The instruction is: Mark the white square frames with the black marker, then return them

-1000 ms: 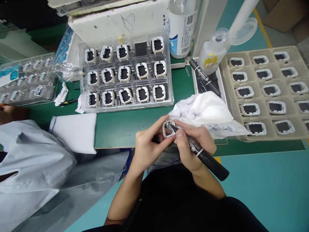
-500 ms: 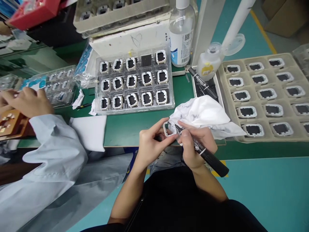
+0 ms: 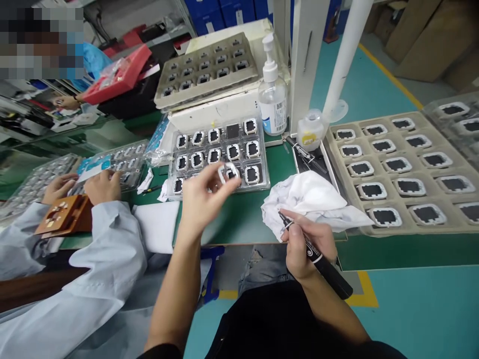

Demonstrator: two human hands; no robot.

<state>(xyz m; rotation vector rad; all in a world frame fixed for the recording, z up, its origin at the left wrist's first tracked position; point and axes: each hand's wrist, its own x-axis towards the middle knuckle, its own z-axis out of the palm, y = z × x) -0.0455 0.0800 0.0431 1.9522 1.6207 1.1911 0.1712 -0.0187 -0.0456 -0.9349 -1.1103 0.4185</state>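
Note:
My left hand (image 3: 204,197) pinches a small white ring-shaped frame (image 3: 221,174) between thumb and fingers. It is held over the front of a clear plastic tray (image 3: 266,172), whose pockets carry several similar white-rimmed frames with dark centres. Wrapped in the fingers of my right hand (image 3: 309,244) is a black marker pen (image 3: 324,267), its tip uncapped and pointing up and left. A crumpled white cloth (image 3: 309,192) lies on the table just beyond that hand.
At right a beige tray (image 3: 368,227) holds several frames; another beige tray (image 3: 164,102) sits raised behind. A pump bottle (image 3: 272,99), a small white bottle (image 3: 310,130) and a box of markers (image 3: 307,154) stand ahead. A co-worker's hands (image 3: 103,187) work at left beside an orange-brown fixture (image 3: 63,217).
My left hand has carried the frame away from the marker tip, left and forward to the clear tray. My right hand still grips the marker near the cloth. The view has tilted up.

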